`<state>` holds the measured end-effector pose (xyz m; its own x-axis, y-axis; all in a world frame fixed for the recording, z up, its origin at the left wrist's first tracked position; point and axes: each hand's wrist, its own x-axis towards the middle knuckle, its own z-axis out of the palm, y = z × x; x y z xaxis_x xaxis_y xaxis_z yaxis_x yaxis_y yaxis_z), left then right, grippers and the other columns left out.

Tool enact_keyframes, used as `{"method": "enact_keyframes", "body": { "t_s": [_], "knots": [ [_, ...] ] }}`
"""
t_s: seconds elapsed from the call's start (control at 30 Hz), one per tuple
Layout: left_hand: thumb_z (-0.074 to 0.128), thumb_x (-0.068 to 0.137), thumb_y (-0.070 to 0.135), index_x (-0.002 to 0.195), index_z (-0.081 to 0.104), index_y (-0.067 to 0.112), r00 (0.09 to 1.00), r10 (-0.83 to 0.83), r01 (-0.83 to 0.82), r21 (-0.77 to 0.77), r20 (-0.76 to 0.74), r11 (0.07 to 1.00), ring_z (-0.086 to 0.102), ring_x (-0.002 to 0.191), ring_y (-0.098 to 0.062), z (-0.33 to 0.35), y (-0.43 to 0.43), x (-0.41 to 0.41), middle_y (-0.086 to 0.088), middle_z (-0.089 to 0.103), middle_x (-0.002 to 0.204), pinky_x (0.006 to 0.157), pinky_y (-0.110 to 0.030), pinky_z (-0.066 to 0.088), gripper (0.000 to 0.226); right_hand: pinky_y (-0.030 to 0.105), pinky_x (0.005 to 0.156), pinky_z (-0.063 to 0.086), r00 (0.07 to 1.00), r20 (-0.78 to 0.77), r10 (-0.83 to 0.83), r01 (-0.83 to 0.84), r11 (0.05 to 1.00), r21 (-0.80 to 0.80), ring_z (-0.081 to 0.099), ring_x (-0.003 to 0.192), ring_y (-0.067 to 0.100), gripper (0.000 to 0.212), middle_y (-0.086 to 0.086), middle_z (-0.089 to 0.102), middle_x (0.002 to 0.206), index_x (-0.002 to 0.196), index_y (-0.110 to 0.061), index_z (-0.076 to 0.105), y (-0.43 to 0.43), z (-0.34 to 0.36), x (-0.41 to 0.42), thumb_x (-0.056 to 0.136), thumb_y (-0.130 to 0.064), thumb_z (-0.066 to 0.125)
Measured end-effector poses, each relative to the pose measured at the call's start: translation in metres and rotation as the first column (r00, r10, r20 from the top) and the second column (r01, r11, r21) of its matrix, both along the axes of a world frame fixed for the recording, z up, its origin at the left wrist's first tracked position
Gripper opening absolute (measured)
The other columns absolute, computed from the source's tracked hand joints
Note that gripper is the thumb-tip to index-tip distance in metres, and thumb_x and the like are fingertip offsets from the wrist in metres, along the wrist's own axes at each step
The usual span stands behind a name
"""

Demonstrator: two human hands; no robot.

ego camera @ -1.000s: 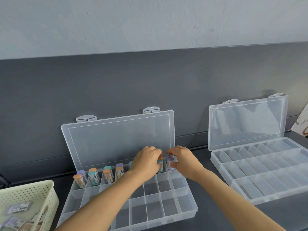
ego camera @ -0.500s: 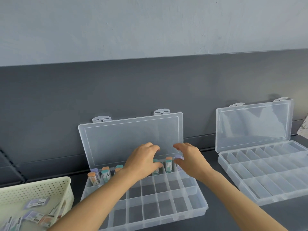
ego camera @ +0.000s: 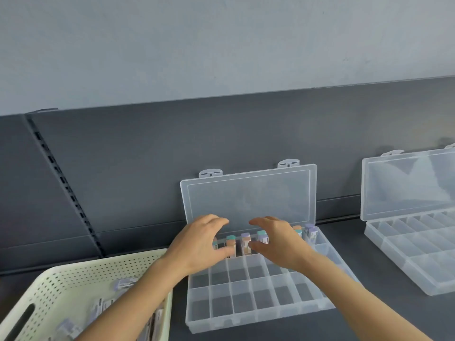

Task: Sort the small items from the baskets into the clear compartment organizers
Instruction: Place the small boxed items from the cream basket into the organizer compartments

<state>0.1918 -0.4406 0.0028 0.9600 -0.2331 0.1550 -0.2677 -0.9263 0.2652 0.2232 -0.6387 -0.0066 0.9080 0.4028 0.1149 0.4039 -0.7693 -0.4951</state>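
Organizer [ego camera: 246,318] of clear plastic sits at the centre of the frame on the dark surface [ego camera: 369,313], its lid [ego camera: 248,198] raised against the back panel. Small capped items [ego camera: 245,239] stand upright in its rear row of compartments. Over that row hover the left hand [ego camera: 202,242] and right hand [ego camera: 278,239], fingers loosely spread. A cream basket [ego camera: 81,274] at lower left holds small packets [ego camera: 124,283]. A second organizer [ego camera: 406,274] lies open at right.

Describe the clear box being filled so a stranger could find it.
On the dark counter stand two clear boxes, lids open. Pick the left box, next to the cream basket, beneath the left hand and right hand. Unlike the right box, its back row holds small colour-capped items.
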Motion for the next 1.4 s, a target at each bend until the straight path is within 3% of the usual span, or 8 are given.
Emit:
{"method": "enact_keyframes", "body": {
  "t_s": [0.2,0.33,0.67,0.9,1.07,1.23,1.33,1.4],
  "knots": [
    [0.058,0.086,0.053,0.142,0.04,0.029,0.998,0.066,-0.066,-0.017,0.008,0.998,0.039,0.128,-0.004,-0.004,0.066,-0.034,0.015,0.04,0.143,0.102,-0.023,0.037,0.063,0.021,0.089,0.043,0.997,0.015,0.078,-0.078,0.997,0.014,0.057,0.112,0.016,0.05,-0.003,0.049,0.14,0.139,-0.024,0.045,0.061,0.004,-0.02,0.091,-0.03,0.06],
    [0.057,0.087,0.051,0.138,0.045,0.031,0.993,0.116,-0.116,-0.044,-0.012,0.992,0.043,0.123,-0.001,-0.009,0.109,-0.054,0.019,0.043,0.137,0.1,-0.02,0.037,0.056,0.025,0.09,0.048,0.993,0.024,0.113,-0.114,0.993,0.015,0.059,0.104,0.015,0.044,-0.004,0.054,0.134,0.134,-0.025,0.05,0.099,0.004,-0.033,0.092,-0.032,0.059],
    [0.058,0.09,0.044,0.125,0.057,0.031,0.96,0.169,-0.158,0.062,-0.223,0.985,0.052,0.111,-0.003,-0.042,0.205,-0.091,0.016,0.053,0.122,0.097,-0.026,0.043,0.037,0.015,0.076,0.045,0.97,0.078,0.23,-0.227,0.972,-0.056,0.06,0.101,0.017,0.034,-0.002,0.059,0.126,0.127,-0.019,0.057,0.165,-0.006,-0.061,0.094,-0.026,0.056],
    [0.061,0.091,0.03,0.128,0.056,0.03,0.933,0.181,-0.161,0.09,-0.31,0.983,0.048,0.117,-0.003,-0.049,0.247,-0.107,0.015,0.051,0.129,0.102,-0.025,0.04,0.038,0.026,0.095,0.045,0.949,0.009,0.315,-0.313,0.944,-0.102,0.054,0.117,0.019,0.037,0.002,0.055,0.133,0.13,-0.017,0.056,0.214,-0.015,-0.075,0.094,-0.026,0.053],
    [0.059,0.083,0.006,0.111,0.065,0.025,0.88,0.155,-0.078,0.184,-0.449,0.98,0.059,0.097,-0.011,-0.055,0.255,-0.119,0.008,0.056,0.11,0.085,-0.034,0.053,0.034,0.033,0.088,0.05,0.951,-0.105,0.292,-0.309,0.924,-0.225,0.059,0.106,0.024,0.035,0.005,0.061,0.124,0.126,-0.017,0.057,0.248,-0.034,-0.08,0.092,-0.027,0.054],
    [0.051,0.084,-0.001,0.103,0.062,0.017,0.898,0.157,-0.043,0.271,-0.412,0.962,0.055,0.094,-0.02,-0.057,0.254,-0.12,0.002,0.053,0.102,0.077,-0.034,0.048,0.029,0.027,0.067,0.044,0.96,-0.163,0.226,-0.275,0.865,-0.419,0.059,0.093,0.023,0.027,0.008,0.061,0.114,0.118,-0.011,0.056,0.267,-0.051,-0.081,0.091,-0.014,0.051],
    [0.052,0.087,0.006,0.095,0.057,0.018,0.903,0.214,-0.105,0.293,-0.372,0.95,0.055,0.09,-0.021,-0.056,0.255,-0.119,0.0,0.056,0.102,0.07,-0.031,0.044,0.016,0.027,0.067,0.044,0.966,-0.151,0.211,-0.257,0.862,-0.436,0.058,0.087,0.023,0.022,0.009,0.062,0.108,0.111,-0.009,0.057,0.275,-0.055,-0.081,0.095,-0.022,0.05],
    [0.055,0.088,0.013,0.102,0.059,0.016,0.913,0.267,-0.191,0.252,-0.31,0.949,0.057,0.088,-0.02,-0.054,0.255,-0.117,-0.001,0.057,0.101,0.07,-0.03,0.045,0.015,0.025,0.066,0.045,0.969,-0.166,0.18,-0.234,0.882,-0.41,0.055,0.08,0.02,0.023,0.007,0.061,0.099,0.108,-0.009,0.058,0.279,-0.056,-0.079,0.094,-0.026,0.053]
  ]
}}
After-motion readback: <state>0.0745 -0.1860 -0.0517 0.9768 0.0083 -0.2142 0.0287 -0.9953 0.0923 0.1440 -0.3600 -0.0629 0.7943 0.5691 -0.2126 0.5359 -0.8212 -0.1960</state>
